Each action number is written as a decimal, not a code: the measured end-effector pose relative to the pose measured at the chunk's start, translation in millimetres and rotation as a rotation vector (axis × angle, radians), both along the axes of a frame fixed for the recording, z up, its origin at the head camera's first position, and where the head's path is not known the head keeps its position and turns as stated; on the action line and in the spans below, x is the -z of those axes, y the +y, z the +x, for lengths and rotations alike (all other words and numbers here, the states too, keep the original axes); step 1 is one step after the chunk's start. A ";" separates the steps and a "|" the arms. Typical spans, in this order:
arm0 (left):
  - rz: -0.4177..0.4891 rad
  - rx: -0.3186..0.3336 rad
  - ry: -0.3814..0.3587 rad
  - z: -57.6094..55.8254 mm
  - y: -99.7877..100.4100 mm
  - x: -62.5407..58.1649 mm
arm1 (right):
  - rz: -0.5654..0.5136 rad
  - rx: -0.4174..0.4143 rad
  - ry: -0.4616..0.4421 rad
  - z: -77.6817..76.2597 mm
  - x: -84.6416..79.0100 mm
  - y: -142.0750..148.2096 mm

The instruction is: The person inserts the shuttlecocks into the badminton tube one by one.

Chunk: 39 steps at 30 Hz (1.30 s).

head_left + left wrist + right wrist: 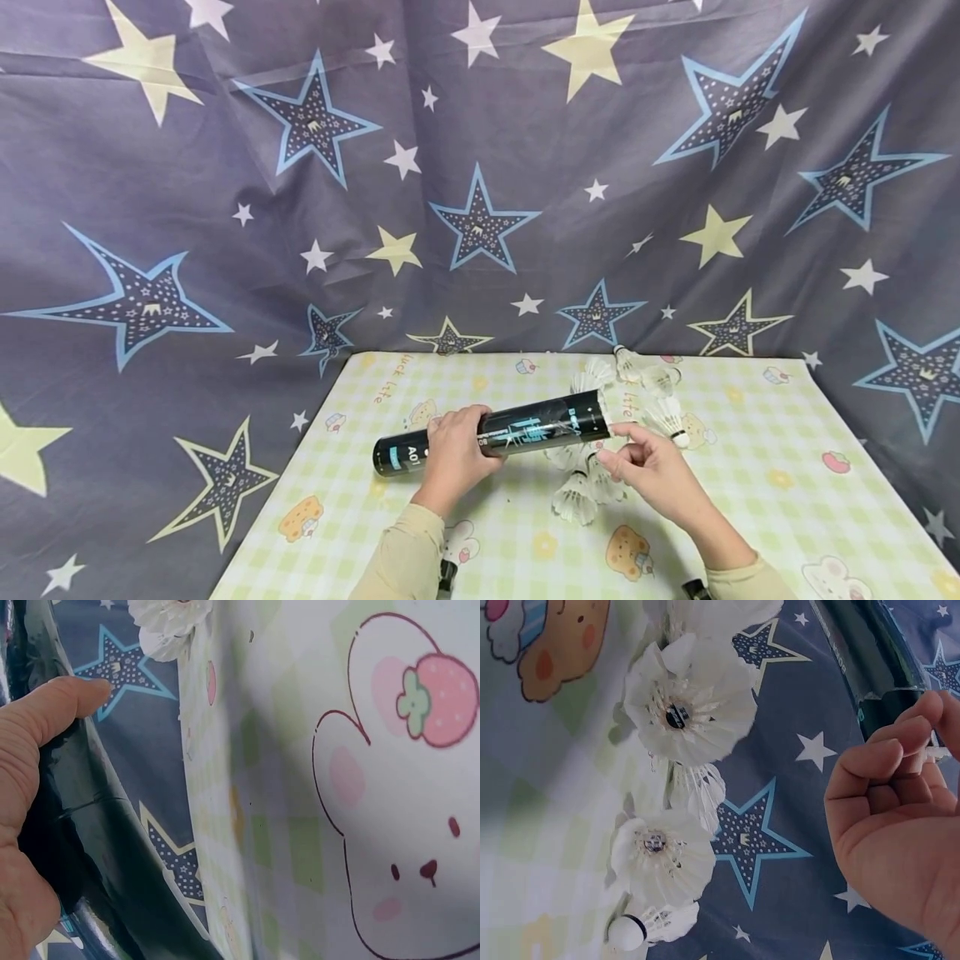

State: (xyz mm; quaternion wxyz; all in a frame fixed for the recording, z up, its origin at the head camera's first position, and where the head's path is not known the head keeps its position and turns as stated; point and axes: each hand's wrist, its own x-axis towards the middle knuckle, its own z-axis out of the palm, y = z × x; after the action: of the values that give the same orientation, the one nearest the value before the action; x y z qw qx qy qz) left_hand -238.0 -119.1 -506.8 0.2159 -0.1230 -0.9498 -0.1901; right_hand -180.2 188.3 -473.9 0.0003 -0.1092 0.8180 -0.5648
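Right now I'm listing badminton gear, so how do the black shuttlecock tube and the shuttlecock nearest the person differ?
The black shuttlecock tube carries blue and white print; the nearest shuttlecock is mostly white. The tube is long and straight-sided, while the shuttlecock is short and flares. The left hand grips the tube; the shuttlecock lies on the tablecloth.

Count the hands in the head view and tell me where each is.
2: the left hand grips the black tube; the right hand is at that tube's right-hand end.
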 end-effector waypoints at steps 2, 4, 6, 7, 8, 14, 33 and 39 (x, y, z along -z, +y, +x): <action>-0.006 0.001 0.009 -0.3 -0.1 0.1 | -0.014 -0.034 0.003 -1.9 2.4 -3.5; -0.009 0.002 0.014 -0.2 0.0 -0.2 | -0.023 -0.069 0.002 -3.7 5.2 -7.3; -0.020 -0.001 0.010 -0.4 0.2 -0.1 | -0.027 -0.090 0.001 -5.7 7.7 -11.0; -0.025 -0.003 0.006 -0.5 0.3 0.0 | -0.031 -0.092 -0.001 -6.6 8.7 -12.6; -0.030 -0.005 0.002 -0.6 0.5 -0.2 | -0.031 -0.090 0.002 -7.5 9.4 -14.0; -0.035 -0.005 -0.007 -0.8 3.6 -1.1 | -0.032 -0.053 -0.004 -9.6 9.5 -15.5; -0.028 -0.028 -0.005 -0.5 3.7 2.2 | -0.082 -0.062 -0.176 11.6 0.0 -14.2; -0.039 -0.063 -0.032 -2.2 -3.3 -2.2 | -0.095 0.002 -0.212 20.1 1.1 -16.7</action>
State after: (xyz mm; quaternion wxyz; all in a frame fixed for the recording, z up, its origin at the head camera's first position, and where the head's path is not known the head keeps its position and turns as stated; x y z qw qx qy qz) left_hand -240.2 -122.5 -504.6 0.2040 -0.0941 -0.9601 -0.1666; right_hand -160.1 171.7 -475.0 0.0810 -0.0479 0.7856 -0.6115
